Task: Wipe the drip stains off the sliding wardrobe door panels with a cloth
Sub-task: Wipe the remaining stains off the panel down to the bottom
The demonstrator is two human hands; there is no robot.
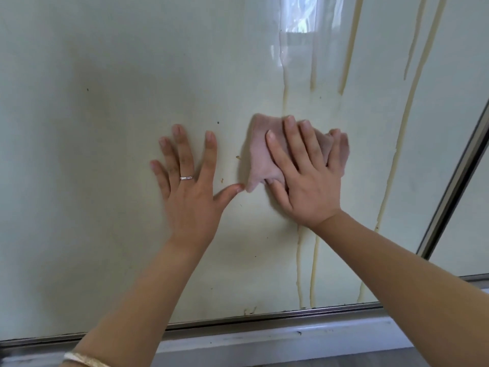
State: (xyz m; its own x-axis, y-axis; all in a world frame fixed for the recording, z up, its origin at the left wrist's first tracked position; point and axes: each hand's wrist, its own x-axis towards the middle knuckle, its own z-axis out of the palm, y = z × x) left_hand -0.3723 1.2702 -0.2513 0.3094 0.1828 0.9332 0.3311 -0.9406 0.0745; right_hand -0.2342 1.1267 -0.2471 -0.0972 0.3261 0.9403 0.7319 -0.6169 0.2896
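A pale glossy wardrobe door panel [105, 128] fills the view. Several yellowish drip stains [399, 144] run down its right half, some above and some below my right hand. My right hand [307, 176] presses a pinkish cloth [262, 157] flat against the panel with its fingers spread straight over it. My left hand [190, 186], with a ring on one finger, rests flat on the bare panel just left of the cloth, its thumb tip touching the cloth's lower corner.
A metal frame edge [455, 181] separates this panel from a second panel [471, 229] at the right. The bottom metal track [238, 320] and a grey sill [277, 343] run below. Small dark specks dot the panel.
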